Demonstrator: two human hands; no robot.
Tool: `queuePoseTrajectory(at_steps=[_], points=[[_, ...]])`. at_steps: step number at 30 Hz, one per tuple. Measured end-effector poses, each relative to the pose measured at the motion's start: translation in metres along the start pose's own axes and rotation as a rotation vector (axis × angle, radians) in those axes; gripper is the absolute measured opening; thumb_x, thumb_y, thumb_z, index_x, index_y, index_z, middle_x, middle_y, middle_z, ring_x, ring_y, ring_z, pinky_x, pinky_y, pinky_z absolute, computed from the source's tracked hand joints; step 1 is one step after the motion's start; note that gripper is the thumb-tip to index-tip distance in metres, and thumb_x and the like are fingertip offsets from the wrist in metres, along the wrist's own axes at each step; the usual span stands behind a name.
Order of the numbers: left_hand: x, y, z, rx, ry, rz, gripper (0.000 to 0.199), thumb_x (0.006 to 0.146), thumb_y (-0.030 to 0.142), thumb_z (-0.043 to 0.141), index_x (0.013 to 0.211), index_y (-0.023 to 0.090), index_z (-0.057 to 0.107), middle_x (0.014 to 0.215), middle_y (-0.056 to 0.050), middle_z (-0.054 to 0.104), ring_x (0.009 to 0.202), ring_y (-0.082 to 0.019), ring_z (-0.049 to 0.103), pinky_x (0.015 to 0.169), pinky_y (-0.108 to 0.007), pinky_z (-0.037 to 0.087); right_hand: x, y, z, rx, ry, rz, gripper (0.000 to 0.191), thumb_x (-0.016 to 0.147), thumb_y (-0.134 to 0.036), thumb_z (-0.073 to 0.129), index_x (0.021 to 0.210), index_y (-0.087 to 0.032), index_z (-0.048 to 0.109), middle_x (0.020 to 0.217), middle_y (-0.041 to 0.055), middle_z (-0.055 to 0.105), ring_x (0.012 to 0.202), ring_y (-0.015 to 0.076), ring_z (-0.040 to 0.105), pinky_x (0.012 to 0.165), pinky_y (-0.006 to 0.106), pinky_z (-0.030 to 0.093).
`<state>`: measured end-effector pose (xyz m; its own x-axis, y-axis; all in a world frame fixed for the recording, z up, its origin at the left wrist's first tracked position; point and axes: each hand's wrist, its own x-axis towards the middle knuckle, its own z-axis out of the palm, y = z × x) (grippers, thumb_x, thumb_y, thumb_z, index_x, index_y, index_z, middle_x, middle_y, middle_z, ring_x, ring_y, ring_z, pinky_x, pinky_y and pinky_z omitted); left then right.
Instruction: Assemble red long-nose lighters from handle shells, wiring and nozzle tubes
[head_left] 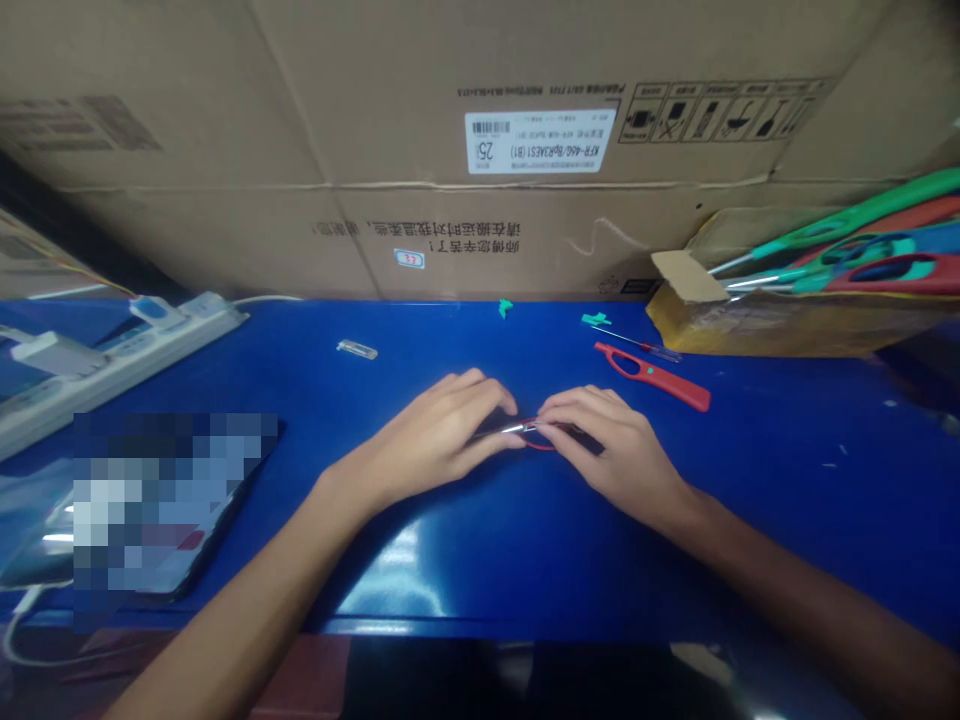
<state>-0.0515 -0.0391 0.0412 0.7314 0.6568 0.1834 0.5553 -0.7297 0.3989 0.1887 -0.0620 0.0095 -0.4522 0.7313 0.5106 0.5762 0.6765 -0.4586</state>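
Over the middle of the blue table (480, 560), my left hand (450, 425) pinches a thin silvery metal rod (513, 429) between thumb and fingers. Facing it, my right hand (611, 440) has its fingertips closed on the other end of the same piece, where a thin red loop (538, 446) hangs just below. The fingers hide much of this piece. Right of my right hand lies a red plastic handle half (679, 388) with an oval opening. Behind that handle is a thin screwdriver (637, 342).
Green plastic bits (505, 308) and a clear part (358, 350) lie toward the back. An open carton (787, 325) of long lighters stands back right. A power strip (120, 355) and a pixelated device (225, 500) are left. A large cardboard box (262, 240) forms the rear wall.
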Motion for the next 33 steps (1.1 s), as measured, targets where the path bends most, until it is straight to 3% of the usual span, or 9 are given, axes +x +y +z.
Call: queuePoseTrajectory(at_steps=[5, 8, 14, 21, 25, 30, 33], points=[[-0.002, -0.011, 0.002, 0.067, -0.078, 0.043, 0.031, 0.104, 0.043, 0.049, 0.107, 0.018, 0.067, 0.103, -0.004, 0.069, 0.096, -0.019, 0.057, 0.086, -0.035, 0.043, 0.0, -0.001, -0.001, 0.017, 0.028, 0.017, 0.009, 0.099, -0.019, 0.059, 0.096, -0.02, 0.068, 0.103, 0.0054, 0.074, 0.094, 0.0188, 0.065, 0.084, 0.037, 0.047], [-0.001, -0.01, 0.007, 0.105, -0.054, 0.052, 0.032, 0.106, 0.04, 0.045, 0.109, 0.019, 0.069, 0.099, -0.004, 0.07, 0.092, -0.019, 0.055, 0.083, -0.034, 0.04, 0.002, -0.003, -0.005, 0.032, 0.031, 0.006, 0.01, 0.099, -0.02, 0.059, 0.095, -0.02, 0.068, 0.105, 0.0071, 0.072, 0.098, 0.0208, 0.062, 0.085, 0.039, 0.049], [0.001, -0.008, 0.005, 0.166, -0.022, 0.086, 0.037, 0.107, 0.043, 0.042, 0.114, 0.021, 0.071, 0.094, -0.004, 0.07, 0.089, -0.019, 0.053, 0.08, -0.034, 0.038, 0.002, -0.004, -0.011, -0.029, -0.014, -0.038, 0.015, 0.102, -0.022, 0.054, 0.102, -0.02, 0.069, 0.092, 0.0055, 0.071, 0.084, 0.0192, 0.058, 0.078, 0.038, 0.045], [0.0, -0.008, 0.008, 0.241, -0.011, 0.106, 0.039, 0.107, 0.043, 0.04, 0.112, 0.023, 0.072, 0.091, -0.003, 0.069, 0.087, -0.018, 0.053, 0.076, -0.034, 0.036, 0.002, 0.0, -0.012, -0.112, -0.011, -0.06, 0.015, 0.102, -0.024, 0.054, 0.099, -0.02, 0.068, 0.099, 0.0072, 0.07, 0.093, 0.0205, 0.06, 0.084, 0.039, 0.044], [0.001, -0.007, 0.007, 0.268, -0.005, 0.117, 0.039, 0.108, 0.043, 0.039, 0.111, 0.022, 0.072, 0.09, -0.003, 0.068, 0.084, -0.018, 0.053, 0.075, -0.033, 0.037, 0.002, 0.001, -0.012, -0.112, -0.042, -0.098, 0.014, 0.103, -0.021, 0.052, 0.1, -0.02, 0.065, 0.09, 0.0028, 0.072, 0.08, 0.0169, 0.06, 0.083, 0.037, 0.043], [0.001, -0.005, 0.007, 0.307, -0.008, 0.123, 0.04, 0.108, 0.041, 0.038, 0.111, 0.021, 0.072, 0.089, -0.004, 0.067, 0.084, -0.018, 0.053, 0.076, -0.033, 0.04, 0.003, 0.002, -0.013, -0.147, -0.014, -0.08, 0.016, 0.103, -0.027, 0.053, 0.097, -0.02, 0.067, 0.104, 0.0078, 0.072, 0.095, 0.0207, 0.061, 0.085, 0.038, 0.043], [0.001, -0.005, 0.007, 0.345, 0.017, 0.126, 0.04, 0.108, 0.041, 0.039, 0.11, 0.022, 0.073, 0.086, -0.004, 0.066, 0.084, -0.018, 0.052, 0.075, -0.033, 0.039, 0.003, 0.002, -0.014, -0.103, -0.052, -0.076, 0.017, 0.103, -0.029, 0.054, 0.097, -0.021, 0.067, 0.097, 0.0053, 0.071, 0.088, 0.0187, 0.061, 0.083, 0.038, 0.042]])
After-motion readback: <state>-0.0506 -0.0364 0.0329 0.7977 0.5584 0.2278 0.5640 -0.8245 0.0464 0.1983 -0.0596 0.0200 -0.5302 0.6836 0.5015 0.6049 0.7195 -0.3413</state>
